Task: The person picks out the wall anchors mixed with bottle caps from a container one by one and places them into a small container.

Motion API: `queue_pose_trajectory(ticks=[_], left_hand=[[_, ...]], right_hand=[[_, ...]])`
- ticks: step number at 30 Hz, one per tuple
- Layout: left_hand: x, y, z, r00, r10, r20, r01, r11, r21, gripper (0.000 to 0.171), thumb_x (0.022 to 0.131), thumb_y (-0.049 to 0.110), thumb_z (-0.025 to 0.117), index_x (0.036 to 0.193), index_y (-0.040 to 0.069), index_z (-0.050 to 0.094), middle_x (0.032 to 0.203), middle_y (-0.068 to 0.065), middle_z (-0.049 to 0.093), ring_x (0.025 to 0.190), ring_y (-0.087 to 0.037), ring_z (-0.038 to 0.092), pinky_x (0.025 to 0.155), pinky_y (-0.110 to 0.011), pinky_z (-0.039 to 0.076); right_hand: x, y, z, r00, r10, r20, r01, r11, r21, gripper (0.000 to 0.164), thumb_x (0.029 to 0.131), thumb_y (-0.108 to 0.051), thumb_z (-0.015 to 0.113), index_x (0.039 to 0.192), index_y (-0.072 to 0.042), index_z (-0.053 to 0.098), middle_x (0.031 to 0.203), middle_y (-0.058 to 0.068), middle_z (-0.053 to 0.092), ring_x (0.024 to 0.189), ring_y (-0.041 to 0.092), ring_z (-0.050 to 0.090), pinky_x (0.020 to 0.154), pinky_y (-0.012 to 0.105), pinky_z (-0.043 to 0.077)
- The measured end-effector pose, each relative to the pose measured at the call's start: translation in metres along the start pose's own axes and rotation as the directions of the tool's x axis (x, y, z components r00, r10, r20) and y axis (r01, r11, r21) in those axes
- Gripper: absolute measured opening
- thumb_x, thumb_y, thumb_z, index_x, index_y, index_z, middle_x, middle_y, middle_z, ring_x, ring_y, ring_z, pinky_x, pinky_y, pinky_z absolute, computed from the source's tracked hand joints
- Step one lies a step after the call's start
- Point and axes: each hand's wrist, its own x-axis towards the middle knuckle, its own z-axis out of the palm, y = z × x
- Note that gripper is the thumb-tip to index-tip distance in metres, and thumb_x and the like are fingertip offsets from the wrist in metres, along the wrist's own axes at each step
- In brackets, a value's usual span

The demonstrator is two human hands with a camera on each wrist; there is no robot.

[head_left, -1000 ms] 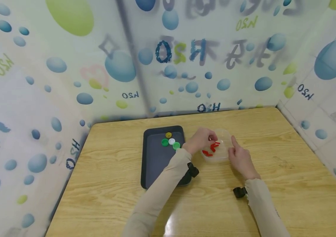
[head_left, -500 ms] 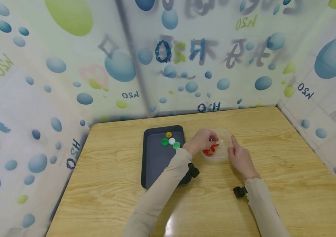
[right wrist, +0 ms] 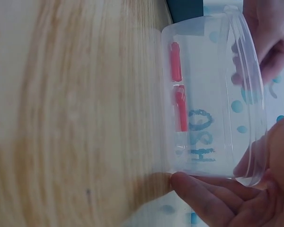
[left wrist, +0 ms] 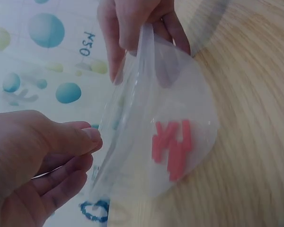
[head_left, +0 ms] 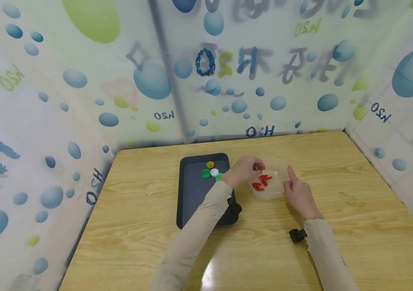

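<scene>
A clear plastic container (head_left: 278,176) stands on the wooden table, with several short red pieces (head_left: 257,186) lying on its bottom. My right hand (head_left: 301,198) grips its right side, thumb over the rim and fingers along the outer wall in the right wrist view. Across from it, my left hand (head_left: 244,169) hovers at the left rim. Its fingers (left wrist: 66,184) are loosely bent, the thumb close to the index finger, and nothing shows between them. In the left wrist view the red pieces (left wrist: 177,156) appear through the cloudy wall.
Left of the container lies a dark tray (head_left: 195,202), partly covered by my left forearm. In it are a yellow cap (head_left: 210,164), a white cap (head_left: 214,172) and green caps (head_left: 205,173). A wall (head_left: 192,121) with printed bubbles borders the table's far edge.
My left hand has drawn back slightly from over the container, and more of the red pieces show. The right hand keeps its grip. The head view has shifted a little.
</scene>
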Motion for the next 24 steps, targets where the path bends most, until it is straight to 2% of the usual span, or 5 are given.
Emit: queue_pose_trajectory(ticks=[6,9,15,19,24], left_hand=[[-0.011,-0.012,-0.014,0.999,-0.053,-0.011,0.053,0.997,-0.055,0.019,0.1,0.013,0.064,0.116,0.007,0.074,0.105,-0.002,0.071,0.09,-0.012,0.062,0.075,-0.02,0.052],[-0.016,-0.019,-0.019,0.999,-0.045,-0.028,0.043,0.997,-0.063,0.02,0.101,0.013,0.063,0.117,0.008,0.073,0.107,-0.003,0.072,0.091,-0.013,0.064,0.075,-0.02,0.053],[-0.021,-0.029,-0.028,0.997,-0.01,-0.081,0.008,1.0,-0.023,0.02,0.1,0.01,0.063,0.117,0.006,0.074,0.109,-0.005,0.074,0.094,-0.015,0.068,0.078,-0.023,0.056],[-0.026,-0.033,-0.032,0.996,-0.014,-0.09,0.014,1.0,-0.009,0.022,0.099,0.01,0.064,0.118,0.005,0.073,0.11,-0.007,0.074,0.095,-0.018,0.068,0.08,-0.026,0.057],[-0.036,-0.043,-0.033,0.993,-0.028,-0.111,0.031,0.999,0.022,0.021,0.1,0.011,0.064,0.118,0.006,0.073,0.109,-0.006,0.074,0.095,-0.016,0.069,0.082,-0.025,0.057]], right_hand=[[0.0,0.005,-0.007,1.0,0.002,0.0,-0.002,1.0,-0.015,0.055,0.105,-0.013,0.037,0.155,0.01,0.027,0.055,-0.003,0.033,0.047,0.01,0.028,0.044,0.028,0.03],[0.0,0.008,-0.01,1.0,-0.007,0.0,0.007,1.0,-0.024,0.055,0.106,-0.014,0.037,0.154,0.01,0.027,0.055,-0.003,0.033,0.047,0.01,0.027,0.044,0.028,0.03],[0.003,0.013,-0.014,1.0,-0.023,-0.002,0.022,0.999,-0.031,0.056,0.105,-0.015,0.039,0.154,0.012,0.029,0.055,-0.001,0.034,0.047,0.011,0.028,0.045,0.029,0.03],[0.005,0.017,-0.015,1.0,-0.014,0.008,0.015,0.999,-0.033,0.057,0.106,-0.017,0.037,0.154,0.01,0.028,0.057,-0.001,0.036,0.047,0.01,0.029,0.045,0.028,0.031],[0.005,0.023,-0.021,0.999,0.009,0.048,-0.01,1.0,0.01,0.06,0.107,-0.024,0.037,0.158,0.005,0.024,0.056,-0.004,0.037,0.046,0.008,0.028,0.045,0.028,0.031]])
